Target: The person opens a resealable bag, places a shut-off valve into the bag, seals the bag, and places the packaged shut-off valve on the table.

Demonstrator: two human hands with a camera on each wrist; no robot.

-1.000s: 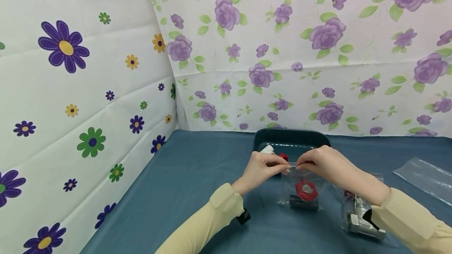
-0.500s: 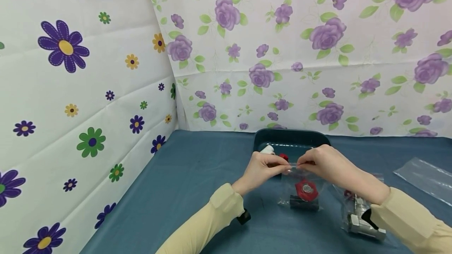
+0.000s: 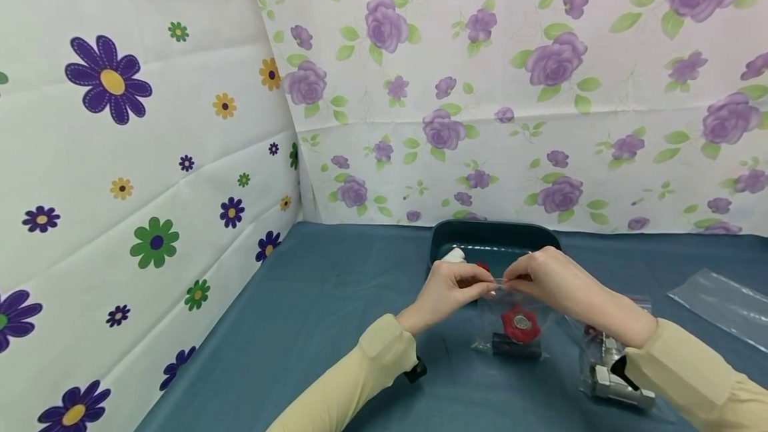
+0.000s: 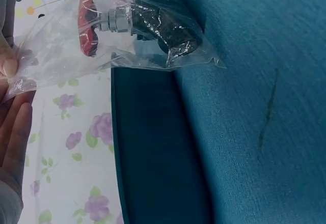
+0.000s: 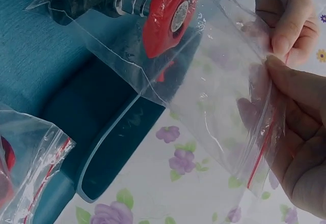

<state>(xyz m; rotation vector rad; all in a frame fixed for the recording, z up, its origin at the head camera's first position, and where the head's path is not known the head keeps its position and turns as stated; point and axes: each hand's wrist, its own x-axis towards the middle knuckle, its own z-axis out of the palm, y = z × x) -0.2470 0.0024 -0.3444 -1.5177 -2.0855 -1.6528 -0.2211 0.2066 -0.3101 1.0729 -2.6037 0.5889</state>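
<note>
Both hands pinch the top edge of a clear zip bag (image 3: 489, 325), the left hand (image 3: 445, 291) and right hand (image 3: 555, 280) almost meeting fingertip to fingertip. Inside the bag is a valve (image 3: 516, 345) with a red handwheel (image 3: 521, 324) and a dark body. In the right wrist view, a red zip strip (image 5: 262, 155) runs along the bag's mouth, with the right thumb (image 5: 293, 81) pressed on it near the left hand's thumb (image 5: 285, 38). The left wrist view shows the valve's metal stem (image 4: 116, 20) between handwheel and body, low in the bag.
Behind the hands stands a dark teal tray (image 3: 495, 224) holding a white fitting (image 3: 455, 255) and a red part (image 3: 482, 265). Under the right forearm lies another zip bag with a metal valve (image 3: 621, 387). A flat clear bag (image 3: 723, 305) lies at the right. Patterned cloth hangs behind.
The left hand's fingertips have shifted slightly right along the bag's edge, closer to the right hand's. The bag and valve have hardly moved.
</note>
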